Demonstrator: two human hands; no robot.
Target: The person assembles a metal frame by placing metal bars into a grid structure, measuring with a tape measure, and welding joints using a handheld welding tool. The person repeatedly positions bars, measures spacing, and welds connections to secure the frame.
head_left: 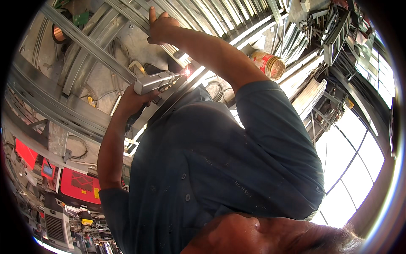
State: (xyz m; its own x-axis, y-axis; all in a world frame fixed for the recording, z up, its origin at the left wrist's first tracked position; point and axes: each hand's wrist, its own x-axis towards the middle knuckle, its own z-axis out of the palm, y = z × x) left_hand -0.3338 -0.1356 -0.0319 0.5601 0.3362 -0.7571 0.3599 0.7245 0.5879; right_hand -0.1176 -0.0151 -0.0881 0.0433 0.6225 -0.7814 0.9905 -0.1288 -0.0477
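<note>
My left hand (132, 101) is wrapped round the grip of a grey metal handheld welding gun (153, 82). The gun's narrow nozzle points right, and a bright pinkish-white glow shows at its tip, against a metal frame (201, 70) of long square tubes. Farther off, my right hand (163, 28) rests at the edge of parallel metal bars (207, 17), its index finger stretched out and its other fingers partly bent. It appears to hold nothing. Glare hides the exact spot where the nozzle meets the metal.
A clear jar (274, 67) with a red and yellow label lies tilted right of the frame. Long steel channels (84, 51) cross on the left, above loose cables. A red machine (78, 186) stands at the lower left. Stacked metal lengths (338, 34) fill the far right.
</note>
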